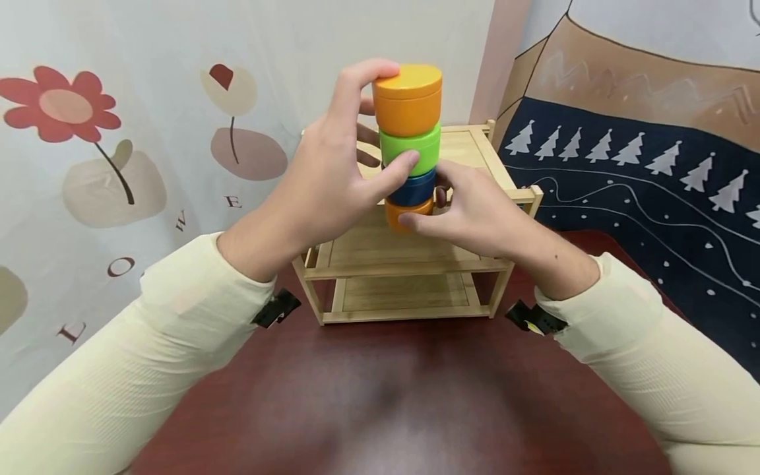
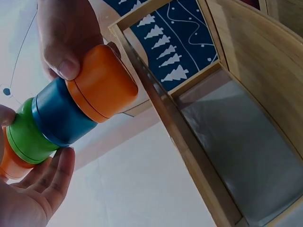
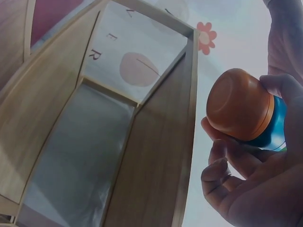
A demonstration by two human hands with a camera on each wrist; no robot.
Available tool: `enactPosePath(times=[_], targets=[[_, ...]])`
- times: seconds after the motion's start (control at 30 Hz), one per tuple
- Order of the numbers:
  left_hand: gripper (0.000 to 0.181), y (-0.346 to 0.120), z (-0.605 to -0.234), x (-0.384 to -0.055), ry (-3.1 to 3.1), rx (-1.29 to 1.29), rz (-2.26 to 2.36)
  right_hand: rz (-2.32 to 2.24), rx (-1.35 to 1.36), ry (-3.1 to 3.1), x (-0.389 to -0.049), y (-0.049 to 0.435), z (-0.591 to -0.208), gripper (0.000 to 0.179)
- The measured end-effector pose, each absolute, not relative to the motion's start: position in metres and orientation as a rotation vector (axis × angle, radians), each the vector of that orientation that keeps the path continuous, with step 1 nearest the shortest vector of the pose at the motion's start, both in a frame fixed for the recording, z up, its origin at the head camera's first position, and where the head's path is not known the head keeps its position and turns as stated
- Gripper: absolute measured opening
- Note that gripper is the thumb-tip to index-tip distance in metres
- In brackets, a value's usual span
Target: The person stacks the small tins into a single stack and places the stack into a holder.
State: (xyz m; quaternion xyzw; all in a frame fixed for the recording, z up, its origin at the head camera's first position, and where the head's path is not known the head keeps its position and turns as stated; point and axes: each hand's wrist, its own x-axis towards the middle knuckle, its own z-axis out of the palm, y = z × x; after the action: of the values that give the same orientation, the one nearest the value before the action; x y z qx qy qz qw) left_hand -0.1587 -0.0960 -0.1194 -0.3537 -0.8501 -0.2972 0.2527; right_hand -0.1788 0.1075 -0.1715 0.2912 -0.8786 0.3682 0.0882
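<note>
A stack of small round lidded jars stands upright in both hands, raised in front of a wooden rack. From the top it runs orange jar (image 1: 408, 109), green jar (image 1: 424, 142), blue jar (image 1: 413, 190) and lower orange jar (image 1: 406, 212). My left hand (image 1: 323, 161) holds the upper part, its index finger on the top orange lid and its thumb across the green jar. With my right hand (image 1: 481, 208) I grip the bottom, thumb on the lower orange jar. The right wrist view shows that orange jar's underside (image 3: 229, 97) uncovered.
The light wooden rack (image 1: 410, 266) with tiered shelves stands on a dark red table (image 1: 404, 382), directly behind and below the jars. Behind it hangs a pale cloth with flowers (image 1: 65, 105). A navy cloth with white trees (image 1: 629, 171) is at the right.
</note>
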Motion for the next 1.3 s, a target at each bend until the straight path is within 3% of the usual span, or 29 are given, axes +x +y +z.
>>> enactPosePath(times=[1.3], targets=[[0.069,-0.089,-0.113,-0.226,-2.465,-0.815,-0.945,1.171,0.795,-2.732,-0.244,0.102,-0.167,0.064]])
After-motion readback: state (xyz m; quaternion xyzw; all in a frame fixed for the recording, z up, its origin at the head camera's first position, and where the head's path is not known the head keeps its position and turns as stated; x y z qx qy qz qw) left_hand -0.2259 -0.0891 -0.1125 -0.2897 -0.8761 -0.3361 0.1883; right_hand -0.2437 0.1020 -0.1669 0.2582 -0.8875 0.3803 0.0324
